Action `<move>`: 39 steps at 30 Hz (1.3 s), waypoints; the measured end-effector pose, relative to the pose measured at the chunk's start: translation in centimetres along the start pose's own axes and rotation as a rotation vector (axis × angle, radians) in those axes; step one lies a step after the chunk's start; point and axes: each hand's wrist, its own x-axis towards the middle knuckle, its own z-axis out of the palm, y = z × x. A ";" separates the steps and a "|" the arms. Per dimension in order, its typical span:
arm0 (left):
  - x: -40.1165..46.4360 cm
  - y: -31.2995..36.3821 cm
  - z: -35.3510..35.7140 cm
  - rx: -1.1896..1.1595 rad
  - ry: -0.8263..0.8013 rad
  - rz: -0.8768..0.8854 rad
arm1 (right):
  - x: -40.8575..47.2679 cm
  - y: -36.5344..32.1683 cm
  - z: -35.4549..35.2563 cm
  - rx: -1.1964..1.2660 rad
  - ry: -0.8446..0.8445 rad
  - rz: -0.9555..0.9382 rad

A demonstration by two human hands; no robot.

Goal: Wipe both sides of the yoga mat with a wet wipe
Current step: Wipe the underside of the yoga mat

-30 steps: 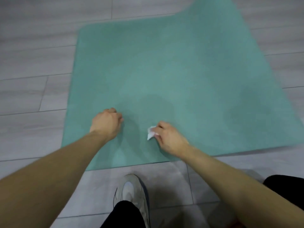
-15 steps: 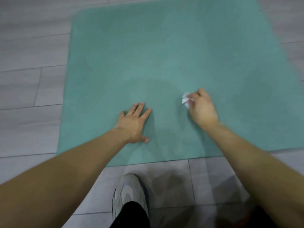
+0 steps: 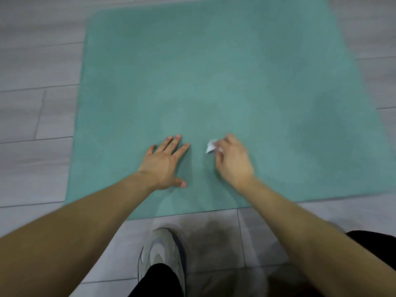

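1. Across most of the frame, from the top edge down past the middle, a flat teal-green foam yoga mat lies spread on a pale grey wood-plank floor; its near edge runs across the lower middle of the picture, and its left edge slants down the left third.
2. Just left of centre, the left hand lies palm down on the mat with its fingers straight and slightly fanned, thumb out toward the bottom; it holds nothing and presses flat on the surface.
3. Just right of centre, the right hand has its fingers curled and pinches a small crumpled white wet wipe, which pokes out at the hand's upper left side and touches the mat.
4. The two hands sit near each other, apart, with bare mat between them, both close to the mat's near edge.
5. Both bare forearms reach in from the lower corners of the frame.
6. At the bottom centre, a grey-and-white sneaker stands on the floor just below the mat's near edge, with a black trouser leg above it.
7. Faint darker patches show on the mat at right of centre; whether they are damp or shadow I cannot tell.
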 end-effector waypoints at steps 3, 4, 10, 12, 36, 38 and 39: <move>0.0 0.1 -0.3 0.014 0.005 -0.006 | -6.2 -0.6 0.5 -0.023 -0.330 -0.556; 0.0 0.2 -0.3 0.015 -0.001 -0.002 | -5.1 1.1 -0.6 -0.069 -0.290 -0.568; -0.8 1.5 -0.6 0.009 -0.016 -0.029 | -2.7 3.5 -2.3 -0.079 0.109 0.142; -0.8 1.8 -1.1 0.012 -0.009 -0.044 | -8.2 -0.2 0.3 -0.018 -0.249 -0.221; 0.6 5.7 -3.5 0.196 -0.092 -0.010 | -13.4 -0.6 0.1 -0.018 -0.162 -0.168; 1.2 6.8 -4.3 0.179 -0.128 -0.025 | -11.7 3.1 -2.8 -0.061 -0.188 -0.192; 1.3 7.2 -4.5 0.155 -0.147 -0.037 | -10.6 5.5 -4.8 -0.128 -0.177 -0.095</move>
